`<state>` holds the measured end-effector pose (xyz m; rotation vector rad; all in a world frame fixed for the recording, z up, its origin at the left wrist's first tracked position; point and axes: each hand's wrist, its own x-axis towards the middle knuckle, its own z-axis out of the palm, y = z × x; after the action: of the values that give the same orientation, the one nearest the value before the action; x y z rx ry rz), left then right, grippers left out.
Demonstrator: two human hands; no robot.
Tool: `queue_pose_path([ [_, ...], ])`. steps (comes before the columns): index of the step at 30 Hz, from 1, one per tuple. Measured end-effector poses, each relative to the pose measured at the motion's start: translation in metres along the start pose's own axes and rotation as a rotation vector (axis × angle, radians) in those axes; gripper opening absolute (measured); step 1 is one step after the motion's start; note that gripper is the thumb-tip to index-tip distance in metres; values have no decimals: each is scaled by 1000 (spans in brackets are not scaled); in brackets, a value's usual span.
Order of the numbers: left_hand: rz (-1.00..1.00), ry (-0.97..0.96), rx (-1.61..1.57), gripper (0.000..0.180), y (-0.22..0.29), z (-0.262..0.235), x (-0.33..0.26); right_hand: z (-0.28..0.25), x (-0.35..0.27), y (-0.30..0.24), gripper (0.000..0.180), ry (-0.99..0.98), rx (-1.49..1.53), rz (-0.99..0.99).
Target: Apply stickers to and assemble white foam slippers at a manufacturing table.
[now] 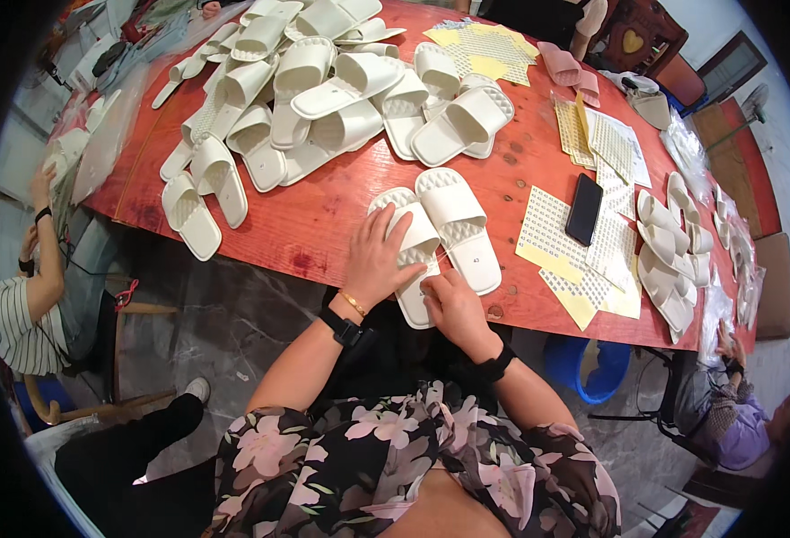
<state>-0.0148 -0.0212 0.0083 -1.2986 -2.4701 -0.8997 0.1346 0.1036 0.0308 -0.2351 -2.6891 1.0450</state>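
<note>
A pair of cream-white slide slippers lies at the near edge of the red table in front of me, toes away. My left hand (379, 255) holds the left slipper (415, 300), its fingers spread over the quilted strap. Close beside it, my right hand (458, 309) is closed in a pinch at that slipper's inner edge. A thin pale strand shows near its fingertips; what the fingers hold is too small to make out. The right slipper (474, 260) lies next to it, touched by neither hand as far as I can see.
A heap of white slippers (332, 90) covers the table's (323, 215) far left. To the right lie yellow-backed sticker sheets (547, 220), a black phone (584, 209) and more slippers (668, 260). Pink slippers (567, 72) sit far back. Below stands a blue bin (592, 390). Other people sit around.
</note>
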Motion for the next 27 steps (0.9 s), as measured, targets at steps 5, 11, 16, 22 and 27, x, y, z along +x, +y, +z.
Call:
queue_pose_path([
  [5,-24,47,-36,77,-2,7,0,3,2,3,16,-6,25,16],
  [11,-21,82,-46,76,-3,8,0,5,1,2,16,-15,63,100],
  [16,-34,68,-74,78,-6,11,-2,7,-2,2,22,9,46,57],
  [22,-40,57,-82,77,-5,10,-2,9,-3,-1,20,78,86,97],
  [27,-43,54,-78,77,-4,9,-2,11,-6,2,21,39,95,119],
])
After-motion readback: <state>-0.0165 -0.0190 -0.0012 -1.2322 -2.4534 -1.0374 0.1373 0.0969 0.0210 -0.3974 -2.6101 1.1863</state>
